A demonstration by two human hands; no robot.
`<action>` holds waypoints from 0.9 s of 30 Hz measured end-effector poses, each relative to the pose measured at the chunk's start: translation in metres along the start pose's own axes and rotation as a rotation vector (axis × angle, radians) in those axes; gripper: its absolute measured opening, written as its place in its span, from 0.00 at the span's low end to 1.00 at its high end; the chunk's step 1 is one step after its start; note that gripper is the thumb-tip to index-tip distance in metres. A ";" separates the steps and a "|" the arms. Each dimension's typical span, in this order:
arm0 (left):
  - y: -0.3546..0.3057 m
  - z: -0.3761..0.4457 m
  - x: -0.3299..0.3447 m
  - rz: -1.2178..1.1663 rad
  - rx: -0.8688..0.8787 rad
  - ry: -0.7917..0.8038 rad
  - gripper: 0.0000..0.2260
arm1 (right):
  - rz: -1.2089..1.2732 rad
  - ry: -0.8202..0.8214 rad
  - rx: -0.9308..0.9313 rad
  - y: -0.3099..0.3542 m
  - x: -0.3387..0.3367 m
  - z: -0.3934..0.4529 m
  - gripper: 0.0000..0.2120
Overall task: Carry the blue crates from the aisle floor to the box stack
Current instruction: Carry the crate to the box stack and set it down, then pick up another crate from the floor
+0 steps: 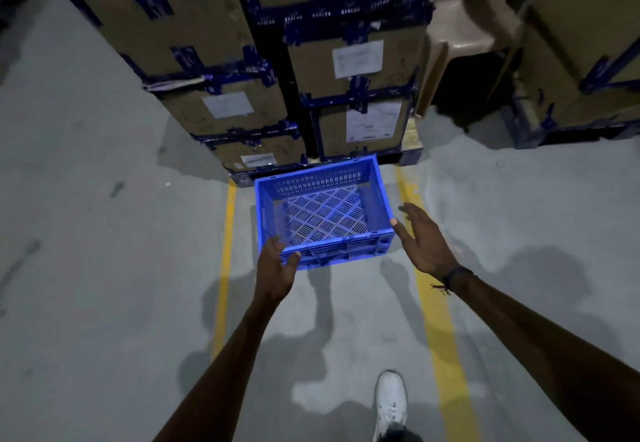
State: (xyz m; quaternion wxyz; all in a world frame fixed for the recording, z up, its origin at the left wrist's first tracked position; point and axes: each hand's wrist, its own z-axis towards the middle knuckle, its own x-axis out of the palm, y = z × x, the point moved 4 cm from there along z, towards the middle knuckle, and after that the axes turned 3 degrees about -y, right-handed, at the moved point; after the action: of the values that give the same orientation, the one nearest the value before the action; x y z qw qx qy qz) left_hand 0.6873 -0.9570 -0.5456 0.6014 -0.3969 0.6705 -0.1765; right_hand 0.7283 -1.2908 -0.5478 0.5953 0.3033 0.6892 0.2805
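An empty blue slatted crate sits between two yellow floor lines, its far side right at the foot of the box stack. My left hand is at the crate's near left corner, thumb over the front wall and fingers against the rim. My right hand is beside the near right corner with straight, spread fingers; its thumb tip touches the rim corner. Whether the crate rests on the floor or hangs just above it cannot be told.
Taped cardboard boxes on pallets fill the back. A beige plastic chair stands between the stack and another pile of boxes at the right. Grey concrete floor spreads left. My white shoe is at the bottom.
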 end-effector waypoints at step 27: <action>-0.237 -0.052 -0.055 -0.154 0.487 0.934 0.07 | 0.360 -1.076 0.611 0.189 -0.062 -0.285 0.14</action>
State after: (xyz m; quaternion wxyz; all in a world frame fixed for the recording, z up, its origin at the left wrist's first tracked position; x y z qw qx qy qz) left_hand 0.7121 -1.0760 -0.3286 0.2987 -0.1730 0.7754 -0.5288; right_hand 0.4687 -1.2203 -0.3285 0.6882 0.6683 0.2815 -0.0241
